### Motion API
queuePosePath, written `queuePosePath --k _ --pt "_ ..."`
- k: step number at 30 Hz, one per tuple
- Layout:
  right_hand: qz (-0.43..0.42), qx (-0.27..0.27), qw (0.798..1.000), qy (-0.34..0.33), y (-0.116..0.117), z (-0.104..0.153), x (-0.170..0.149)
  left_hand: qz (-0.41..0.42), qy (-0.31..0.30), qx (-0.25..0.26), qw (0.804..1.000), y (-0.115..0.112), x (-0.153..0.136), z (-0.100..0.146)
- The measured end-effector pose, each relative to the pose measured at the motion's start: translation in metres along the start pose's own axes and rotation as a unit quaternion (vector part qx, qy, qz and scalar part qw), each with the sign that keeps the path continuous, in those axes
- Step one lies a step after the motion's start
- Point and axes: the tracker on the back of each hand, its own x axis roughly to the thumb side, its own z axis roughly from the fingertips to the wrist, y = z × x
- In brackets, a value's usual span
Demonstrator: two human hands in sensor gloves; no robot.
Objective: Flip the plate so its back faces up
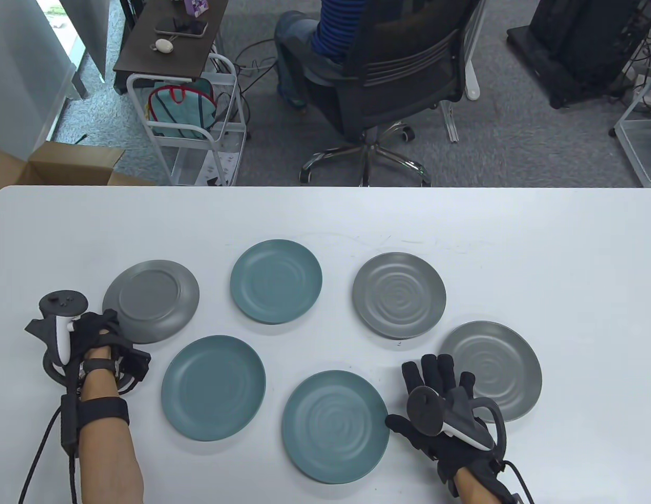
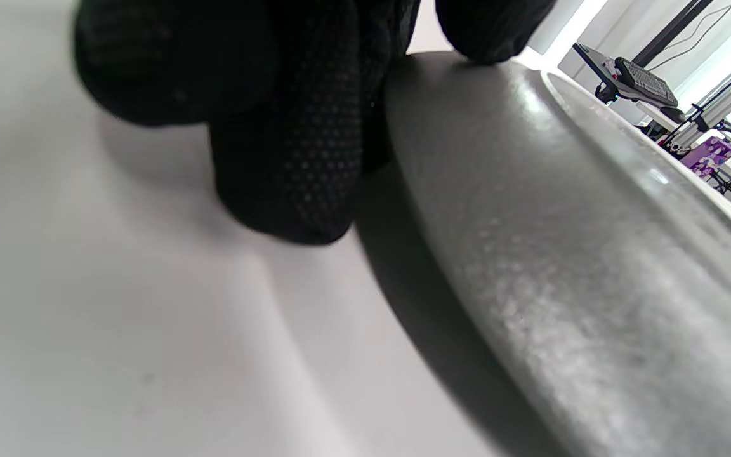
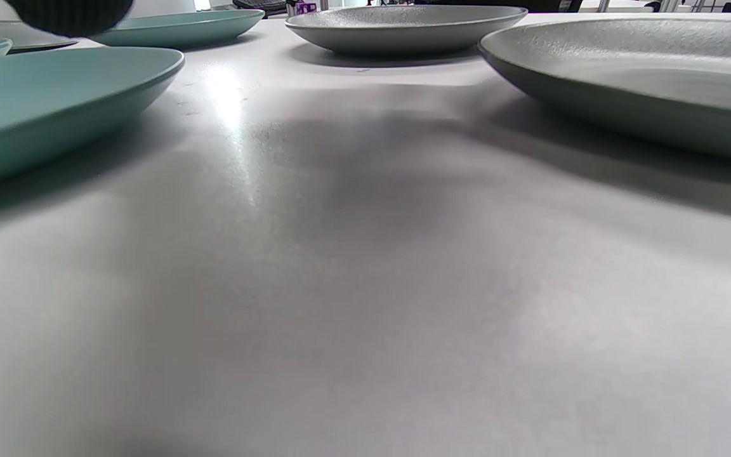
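- Table view: six plates lie on the white bench (image 1: 514, 252). A grey plate (image 1: 151, 301) at far left sits with its back facing up, foot ring showing. The left hand (image 1: 97, 333) is at that plate's near-left rim, fingers curled down against the edge. Other plates lie face up: a teal plate (image 1: 276, 280) at the back centre, a grey swirl plate (image 1: 399, 302) at the back right, a second grey plate (image 1: 491, 371) at near right, a teal plate at near left (image 1: 213, 387) and a teal swirl plate (image 1: 335, 425) at near centre. The right hand (image 1: 441, 404) rests flat between the teal swirl plate and the second grey plate, fingers spread, holding nothing.
- Left wrist view: gloved fingertips (image 2: 289, 146) touch the upturned grey plate's (image 2: 594, 254) rim where it meets the bench; whether they grip it I cannot tell.
- Right wrist view: low over the bench (image 3: 365, 285), with the teal swirl plate (image 3: 42, 101) at left and the second grey plate (image 3: 645, 76) at right.
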Motion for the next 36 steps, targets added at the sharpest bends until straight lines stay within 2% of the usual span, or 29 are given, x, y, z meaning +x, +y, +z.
queuePosePath --k 7,21,36 --pt "0.002 0.002 1.0 0.0 0.0 0.0 0.001 -0.026 0.002 0.006 1.0 0.001 0.003 0.0" --pt "0.004 -0.002 1.0 -0.001 0.0 0.0 0.002 -0.133 -0.009 0.037 0.99 -0.001 0.015 0.005" --pt "0.004 -0.006 1.0 -0.004 0.0 0.0 0.002 -0.135 -0.012 0.036 0.99 0.001 0.014 0.005"
